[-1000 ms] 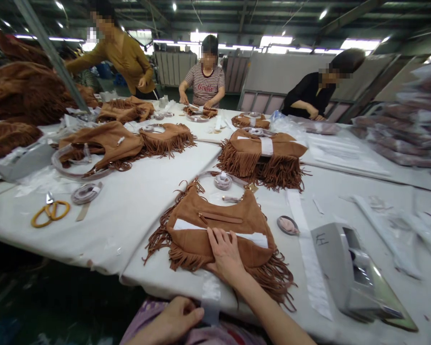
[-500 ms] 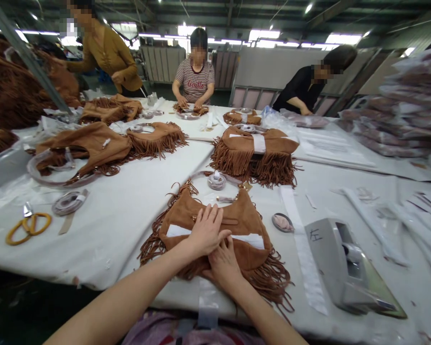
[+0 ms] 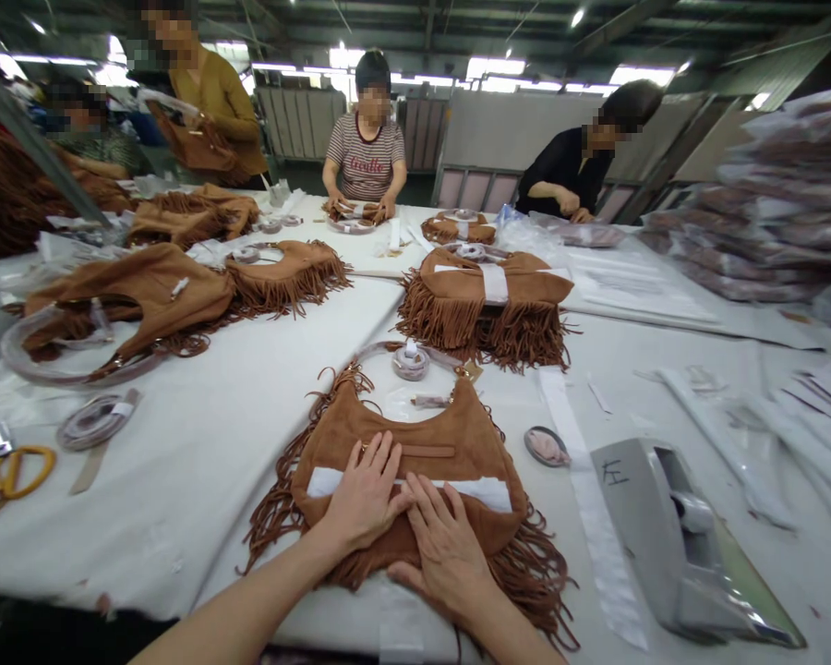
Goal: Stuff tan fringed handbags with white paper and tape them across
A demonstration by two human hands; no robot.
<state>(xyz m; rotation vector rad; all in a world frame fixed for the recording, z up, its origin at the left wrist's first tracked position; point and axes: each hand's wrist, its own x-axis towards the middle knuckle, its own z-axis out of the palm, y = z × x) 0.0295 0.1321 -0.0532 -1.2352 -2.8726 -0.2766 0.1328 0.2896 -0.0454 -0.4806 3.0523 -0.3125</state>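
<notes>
A brown suede handbag [image 3: 415, 434] with long fringe lies flat on the white table before me. Across its body runs a white paper strip [image 3: 485, 492], partly covered by my hands. My left hand [image 3: 366, 494] rests flat on the bag, its fingers stretched over the strip. Beside it, my right hand [image 3: 447, 545] lies on the lower part of the bag with fingers extended and thumb spread. Both hands press on the bag and grip nothing. Beyond the bag's top opening sit its wrapped handle and a coiled, wrapped strap [image 3: 411, 361].
A tape dispenser [image 3: 679, 545] stands at the right, near a small round dish [image 3: 547, 446]. Yellow-handled scissors [image 3: 18, 473] and another coiled strap [image 3: 97, 422] lie left. A banded fringed bag [image 3: 491, 296] sits ahead. Wrapped bags [image 3: 754, 203] are stacked far right. Several co-workers stand behind.
My right hand has moved up onto the bag, its fingers now flat over the strip. My left hand has shifted left and slightly down. The far-left co-worker now holds up a brown bag.
</notes>
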